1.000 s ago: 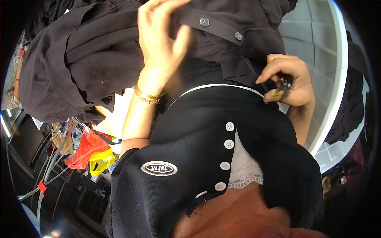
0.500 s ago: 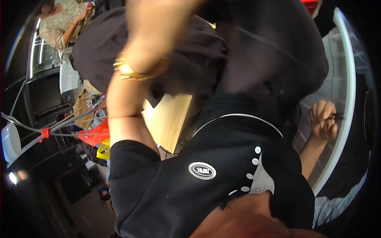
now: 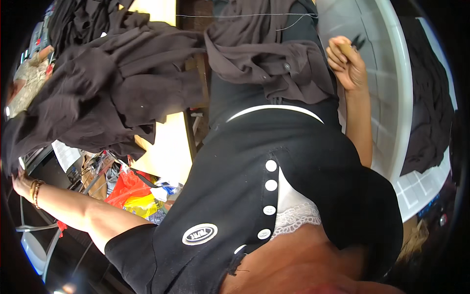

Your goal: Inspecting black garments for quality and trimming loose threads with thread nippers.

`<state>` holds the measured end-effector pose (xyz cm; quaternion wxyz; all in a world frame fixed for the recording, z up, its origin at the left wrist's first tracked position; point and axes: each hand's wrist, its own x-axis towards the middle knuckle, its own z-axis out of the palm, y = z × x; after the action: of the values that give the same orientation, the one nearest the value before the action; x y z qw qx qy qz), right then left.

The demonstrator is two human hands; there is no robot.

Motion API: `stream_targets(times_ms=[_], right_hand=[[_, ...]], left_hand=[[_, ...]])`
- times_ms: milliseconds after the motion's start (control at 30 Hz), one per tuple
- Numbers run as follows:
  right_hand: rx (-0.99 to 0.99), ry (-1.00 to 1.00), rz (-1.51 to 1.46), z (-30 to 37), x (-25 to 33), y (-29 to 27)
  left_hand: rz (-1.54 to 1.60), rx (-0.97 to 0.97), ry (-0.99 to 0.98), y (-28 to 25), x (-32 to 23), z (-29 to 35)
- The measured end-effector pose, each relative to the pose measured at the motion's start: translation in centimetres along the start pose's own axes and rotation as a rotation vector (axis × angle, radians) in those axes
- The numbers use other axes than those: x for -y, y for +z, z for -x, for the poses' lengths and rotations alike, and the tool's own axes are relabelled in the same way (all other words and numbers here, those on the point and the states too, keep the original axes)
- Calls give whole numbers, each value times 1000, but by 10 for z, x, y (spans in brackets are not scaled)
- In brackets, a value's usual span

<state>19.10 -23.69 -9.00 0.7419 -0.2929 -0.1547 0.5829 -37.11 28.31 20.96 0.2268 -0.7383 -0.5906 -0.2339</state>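
Observation:
My left hand (image 3: 22, 183), with bracelets at the wrist, reaches out to the far left. Its fingers are closed on the edge of a dark brown garment (image 3: 132, 78), which spreads from there across the wooden table. Part of the dark brown cloth (image 3: 293, 63), with a button on it, lies over my lap. My right hand (image 3: 348, 66) is raised beside the lap, near the white tub. Between its curled fingers are small black thread snips (image 3: 360, 42), blades pointing up and away from the cloth.
A pale wooden table (image 3: 171, 147) stands at my left. On the right curves a large white tub (image 3: 402, 83), with more dark cloth (image 3: 425, 98) beyond it. Red (image 3: 128, 188) and yellow bags (image 3: 143, 205) lie below the table. Another person (image 3: 24, 81) sits at the far left.
My left arm has swung from in front of me out to the far left, drawing the dark garment across the table. My right hand now shows higher in the view, which has shifted too.

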Motion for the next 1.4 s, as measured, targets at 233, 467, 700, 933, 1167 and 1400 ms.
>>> stream_targets(times_ms=[233,467,700,933,1167,1400], right_hand=[[-104,-45,996,17,3,38],[-14,-255,1613,29,-20,58],[-103,-376,1423,18,-18,42],[-18,-210,602,3,39,38],[-372,-41,638,-11,35,39],[-298,-353,1063,-17,32,70]], left_hand=[[985,118,503,-47,-233,142],[1281,832,935,-22,-392,313],[994,798,946,4,-432,332],[1254,1033,845,-9,-448,334],[1484,1389,315,-8,-450,318],[1716,1440,-134,15,-446,320]])
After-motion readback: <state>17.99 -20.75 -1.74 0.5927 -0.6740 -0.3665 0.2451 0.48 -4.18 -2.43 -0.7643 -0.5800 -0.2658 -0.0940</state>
